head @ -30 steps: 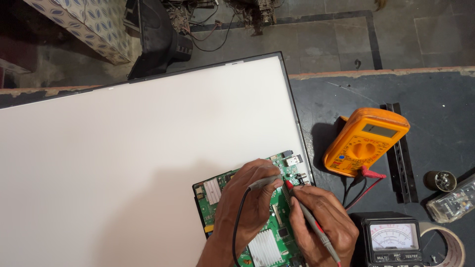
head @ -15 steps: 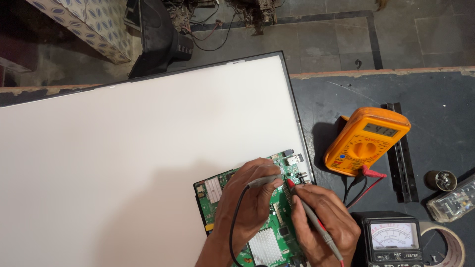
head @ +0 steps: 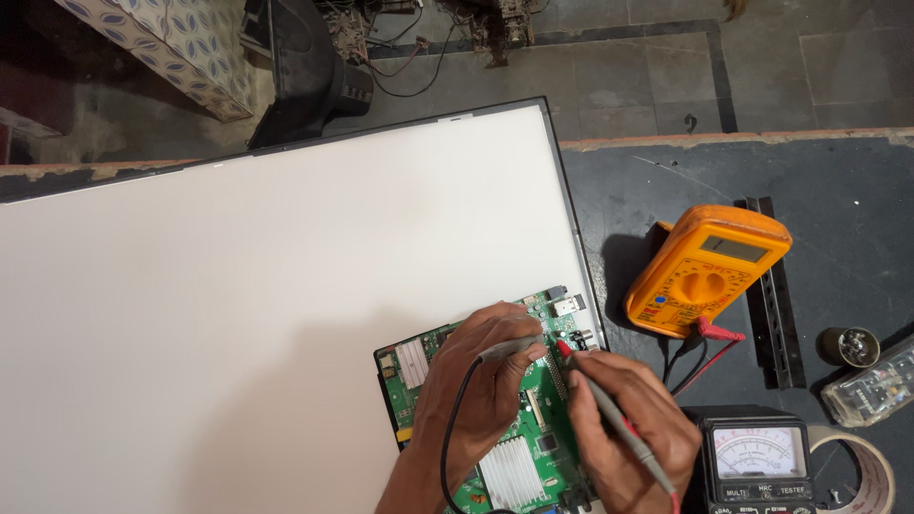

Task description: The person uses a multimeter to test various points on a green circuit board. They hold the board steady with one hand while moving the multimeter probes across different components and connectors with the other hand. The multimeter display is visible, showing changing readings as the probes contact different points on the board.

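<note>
Left hand (head: 481,381) pinching the grey-tipped black probe (head: 509,347), right hand (head: 633,433) gripping the red-tipped probe (head: 609,409), both tips close together on the green circuit board (head: 519,447) at the white panel's (head: 238,314) near-right corner, so one slip probably shorts neighbouring pins.

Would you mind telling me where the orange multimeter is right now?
In the head view, the orange multimeter lies tilted on the dark bench right of the white panel, up and right of the circuit board and above the analog meter.
</note>
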Motion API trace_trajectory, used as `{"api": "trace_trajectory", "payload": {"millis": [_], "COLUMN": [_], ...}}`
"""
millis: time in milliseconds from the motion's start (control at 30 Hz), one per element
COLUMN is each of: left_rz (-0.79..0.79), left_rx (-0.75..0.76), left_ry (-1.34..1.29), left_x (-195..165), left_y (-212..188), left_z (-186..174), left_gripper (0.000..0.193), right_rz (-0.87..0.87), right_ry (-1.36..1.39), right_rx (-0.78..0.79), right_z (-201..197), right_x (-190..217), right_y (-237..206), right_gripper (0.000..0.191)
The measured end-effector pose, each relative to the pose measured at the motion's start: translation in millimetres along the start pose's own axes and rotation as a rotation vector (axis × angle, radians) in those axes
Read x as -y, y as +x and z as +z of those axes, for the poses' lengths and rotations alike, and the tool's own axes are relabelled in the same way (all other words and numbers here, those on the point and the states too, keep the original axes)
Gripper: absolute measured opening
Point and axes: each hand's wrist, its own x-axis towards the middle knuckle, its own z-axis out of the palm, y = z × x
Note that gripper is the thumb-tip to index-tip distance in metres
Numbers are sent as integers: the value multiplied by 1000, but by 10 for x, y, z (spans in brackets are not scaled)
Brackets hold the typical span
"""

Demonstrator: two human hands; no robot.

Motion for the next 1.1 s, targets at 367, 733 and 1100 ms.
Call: {"api": "trace_trajectory", "payload": {"millis": [367,733,1100], "left_rz": [275,388,425], "left_rx": [-83,-84,-131], "left_ry": [34,63,64], "left_x": [-34,-51,-81], "left_y": [-63,6,-49], "left_z": [0,-80,-75], "left_gripper": [15,27,24], "right_rz": [233,259,212], "right_ry": [37,-20,-39], "right_rx": [79,151,164], "right_z": [-105,-76,-91], "right_x": [-87,33,22], "right_y": [256,477,415], "right_gripper": [15,17,17]}}
